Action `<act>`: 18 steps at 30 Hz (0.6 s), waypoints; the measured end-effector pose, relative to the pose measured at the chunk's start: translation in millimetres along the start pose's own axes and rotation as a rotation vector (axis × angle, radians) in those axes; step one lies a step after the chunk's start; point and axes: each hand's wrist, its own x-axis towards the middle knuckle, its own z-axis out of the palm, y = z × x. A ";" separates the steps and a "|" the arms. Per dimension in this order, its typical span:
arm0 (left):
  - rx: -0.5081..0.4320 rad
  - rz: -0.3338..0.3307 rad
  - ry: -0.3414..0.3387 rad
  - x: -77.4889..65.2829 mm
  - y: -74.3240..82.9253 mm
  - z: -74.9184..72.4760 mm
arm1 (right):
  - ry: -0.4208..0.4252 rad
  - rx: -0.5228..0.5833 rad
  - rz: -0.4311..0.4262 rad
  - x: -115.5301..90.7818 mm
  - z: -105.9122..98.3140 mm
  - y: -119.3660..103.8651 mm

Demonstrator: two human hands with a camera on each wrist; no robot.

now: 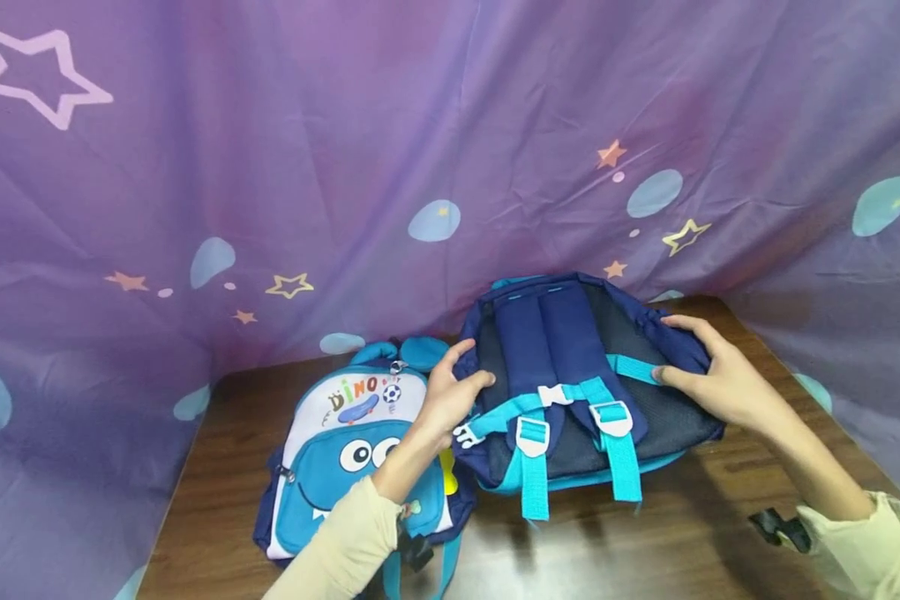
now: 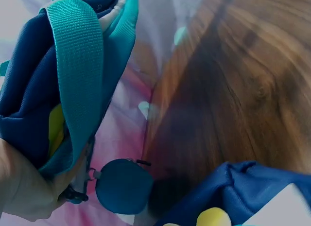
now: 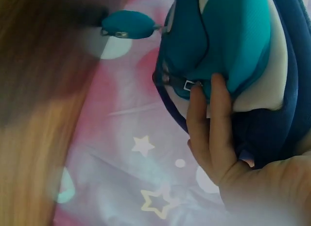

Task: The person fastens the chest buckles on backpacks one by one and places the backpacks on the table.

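A navy backpack (image 1: pixel 570 333) faces me with its back panel, its padded straps and turquoise webbing (image 1: pixel 622 467) showing. My left hand (image 1: pixel 450 392) grips its left side, thumb on the back panel. On the opposite side my right hand (image 1: pixel 727 383) holds the bag, thumb by a turquoise strap. In the right wrist view, fingers (image 3: pixel 221 119) of that hand lie over the bag's teal and white front (image 3: pixel 238 41). A round teal pouch (image 2: pixel 124 187) dangles from the bag in the left wrist view. The bag is tilted, with shadow on the table below it.
A second backpack (image 1: pixel 315 450), white and blue with a dinosaur face, lies front up on the brown wooden table (image 1: pixel 217 492), left of the held one and partly behind my left forearm. A purple star-printed cloth (image 1: pixel 345 167) hangs behind the table and along its sides.
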 end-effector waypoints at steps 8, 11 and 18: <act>0.029 0.020 0.002 7.1 -1.2 1.9 | -0.029 0.017 0.017 5.9 5.0 7.6; 0.063 0.060 0.038 11.4 -8.3 4.9 | 0.000 0.042 0.014 8.6 15.5 16.8; 0.204 0.144 0.115 18.9 -28.3 12.2 | 0.074 0.095 -0.020 8.4 40.0 35.5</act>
